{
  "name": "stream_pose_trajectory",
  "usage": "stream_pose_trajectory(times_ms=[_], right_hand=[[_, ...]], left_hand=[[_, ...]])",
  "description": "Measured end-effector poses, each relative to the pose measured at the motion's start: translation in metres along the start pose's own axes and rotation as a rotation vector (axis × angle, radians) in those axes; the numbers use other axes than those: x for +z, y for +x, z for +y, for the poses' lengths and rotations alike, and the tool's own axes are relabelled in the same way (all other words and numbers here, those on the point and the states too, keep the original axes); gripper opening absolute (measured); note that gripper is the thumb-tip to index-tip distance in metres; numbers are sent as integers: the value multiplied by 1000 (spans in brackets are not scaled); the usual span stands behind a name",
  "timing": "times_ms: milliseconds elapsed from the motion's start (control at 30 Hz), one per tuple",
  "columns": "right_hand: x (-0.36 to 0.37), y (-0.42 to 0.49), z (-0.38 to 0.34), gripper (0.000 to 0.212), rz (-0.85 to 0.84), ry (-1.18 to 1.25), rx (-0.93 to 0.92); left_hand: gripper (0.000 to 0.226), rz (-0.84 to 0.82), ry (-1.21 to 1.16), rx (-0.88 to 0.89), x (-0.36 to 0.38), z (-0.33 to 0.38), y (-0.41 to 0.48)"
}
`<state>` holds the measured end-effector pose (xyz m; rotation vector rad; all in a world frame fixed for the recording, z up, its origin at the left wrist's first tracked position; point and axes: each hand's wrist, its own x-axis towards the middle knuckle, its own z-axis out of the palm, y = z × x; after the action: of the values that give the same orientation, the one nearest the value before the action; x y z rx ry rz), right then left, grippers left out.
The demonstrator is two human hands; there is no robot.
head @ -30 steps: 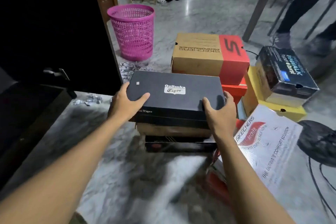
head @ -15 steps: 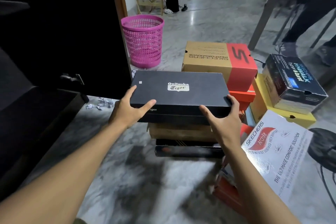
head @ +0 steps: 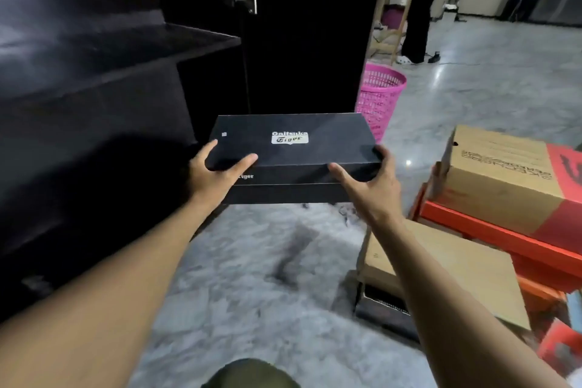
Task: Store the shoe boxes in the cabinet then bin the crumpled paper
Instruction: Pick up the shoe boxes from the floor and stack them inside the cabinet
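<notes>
Crowding the R side: tan Skechers box (head: 497, 179) on an orange box (head: 504, 239), plain tan box (head: 447, 268) lower down, just beside the R forearm. Pink mesh basket (head: 379, 94) behind, partly hidden by the door (head: 299, 25) of the black cabinet (head: 94, 104). Cabinet open on L, shelf (head: 126, 50) showing. Grey marble floor (head: 252, 261), dim room, a person (head: 419, 9) standing far back. Black shoe box (head: 293, 142) is up off the floor, level, betw. both hands in front of the cabinet. L hand (head: 217, 175) grips its left end w/ thumb on lid; R hand (head: 371, 186) grips the right end, fingers curled round the corner.
</notes>
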<state>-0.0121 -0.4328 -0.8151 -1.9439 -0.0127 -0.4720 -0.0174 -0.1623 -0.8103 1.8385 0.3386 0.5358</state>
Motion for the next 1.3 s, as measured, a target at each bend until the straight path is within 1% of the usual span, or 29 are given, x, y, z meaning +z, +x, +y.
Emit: stream_pose_trajectory(times_ms=[100, 200, 267, 367, 467, 500, 600, 733, 833, 933, 1000, 1067, 1133, 1167, 1233, 1300], right_hand=[[44, 12, -12, 87, -105, 10, -5], [79, 30, -8, 91, -229, 13, -37], [102, 40, -3, 96, -324, 51, -50], [143, 50, 6, 100, -455, 97, -29], [190, 51, 17, 105, -576, 143, -4], [206, 49, 21, 104, -603, 155, 7], [251, 37, 35, 88, -683, 213, 26], [307, 19, 54, 97, -752, 300, 76], [339, 7, 65, 87, -798, 308, 86], [365, -2, 73, 89, -845, 351, 97], [379, -4, 74, 88, -873, 383, 111], [389, -5, 74, 85, -886, 393, 109], [397, -6, 72, 84, -871, 395, 110], [399, -7, 70, 86, -859, 386, 101], [402, -11, 69, 93, -816, 329, 47], [399, -18, 69, 99, -705, 215, -53]], left_hand=[[93, 160, 2, -74, -26, -22, 1], [90, 269, 22, -138, -38, -53, 3], [91, 326, 37, -190, -45, -75, 2], [101, 389, 28, -251, -59, -103, -1], [98, 446, 63, -294, -82, -126, -5], [101, 458, 94, -299, -90, -133, -6], [109, 477, 206, -356, -116, -151, -9], [114, 547, 249, -455, -134, -179, -16], [108, 612, 218, -483, -141, -202, -18], [108, 647, 269, -504, -150, -219, -15], [110, 633, 319, -523, -155, -230, -10], [106, 591, 463, -557, -157, -235, -4], [91, 533, 780, -596, -150, -231, 2], [82, 513, 956, -569, -144, -226, 5], [68, 502, 1202, -428, -129, -220, 7], [58, 488, 1298, -279, -119, -221, 8]])
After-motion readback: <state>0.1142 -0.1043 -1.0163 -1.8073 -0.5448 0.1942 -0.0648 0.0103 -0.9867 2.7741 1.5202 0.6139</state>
